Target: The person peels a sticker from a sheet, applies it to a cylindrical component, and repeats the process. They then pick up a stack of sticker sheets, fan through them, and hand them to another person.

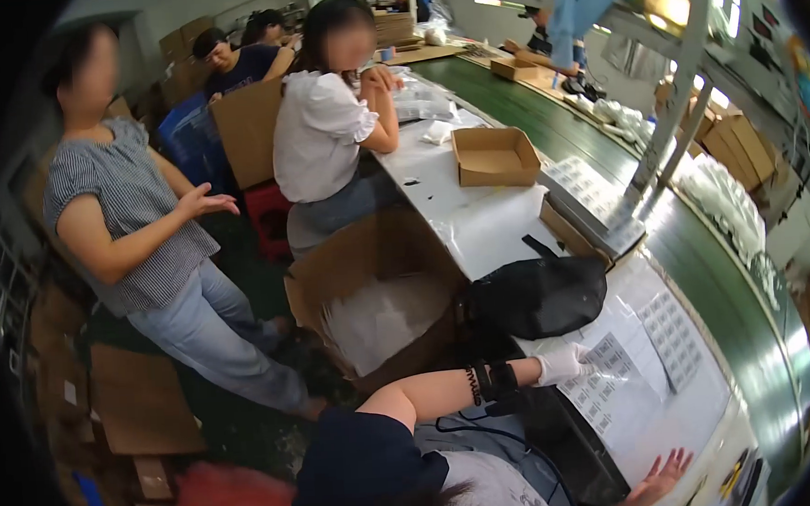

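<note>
My left hand [565, 364], in a white glove, reaches across to the table. Its fingers are closed at the upper edge of a sheet of printed labels [604, 385], and the fingertips are partly lost against the white paper. Black straps circle the left wrist. My right hand [660, 483] is bare, palm turned up and fingers spread, holding nothing at the near part of the table. A second label sheet [671, 340] lies just beyond the first. Next to my left hand sits a black bag [540, 296], with clear plastic film around the sheets.
An open carton [368, 255] holding white sheets stands beside the table. Farther along are a shallow cardboard tray [496, 157] and a stack of label sheets [585, 189]. A green conveyor belt [697, 228] runs behind. One person stands at left; another sits at the table. Pens [735, 476] lie lower right.
</note>
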### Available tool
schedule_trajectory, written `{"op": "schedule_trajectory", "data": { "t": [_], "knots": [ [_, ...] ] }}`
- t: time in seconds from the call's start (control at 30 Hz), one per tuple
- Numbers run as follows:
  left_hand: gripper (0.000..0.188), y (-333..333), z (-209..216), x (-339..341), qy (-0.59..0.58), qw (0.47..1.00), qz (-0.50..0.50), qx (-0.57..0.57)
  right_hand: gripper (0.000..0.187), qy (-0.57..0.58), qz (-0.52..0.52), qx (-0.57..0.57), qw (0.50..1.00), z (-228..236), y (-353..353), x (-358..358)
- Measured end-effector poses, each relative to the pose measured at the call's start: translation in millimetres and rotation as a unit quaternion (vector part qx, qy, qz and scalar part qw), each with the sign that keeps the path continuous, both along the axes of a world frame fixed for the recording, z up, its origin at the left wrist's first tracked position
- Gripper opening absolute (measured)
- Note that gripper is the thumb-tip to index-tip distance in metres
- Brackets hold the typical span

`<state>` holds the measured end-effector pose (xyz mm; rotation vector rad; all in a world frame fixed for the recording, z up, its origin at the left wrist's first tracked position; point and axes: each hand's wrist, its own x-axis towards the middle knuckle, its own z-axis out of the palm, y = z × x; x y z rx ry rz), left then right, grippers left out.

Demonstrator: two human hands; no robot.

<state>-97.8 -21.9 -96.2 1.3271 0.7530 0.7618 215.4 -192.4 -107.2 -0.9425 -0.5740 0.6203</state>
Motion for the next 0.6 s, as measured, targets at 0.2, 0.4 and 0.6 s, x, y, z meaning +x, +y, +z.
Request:
{"op": "schedule_trajectory", "data": {
  "t": [0.2, 0.4, 0.6],
  "knots": [
    [0.022, 37, 34, -29, -0.096, 0.994, 0.021, -0.054, 0.037, 0.333, 0.043, 0.166, 0.927, 35, 0, 82],
    [0.024, 54, 56, -38, -0.163, 0.983, 0.066, -0.056, 0.041, 0.367, -0.037, 0.174, 0.913, 56, 2, 106],
    [0.023, 48, 49, -39, -0.173, 0.979, 0.082, -0.069, 0.044, 0.378, -0.074, 0.128, 0.914, 60, 21, 79]
  ]
}}
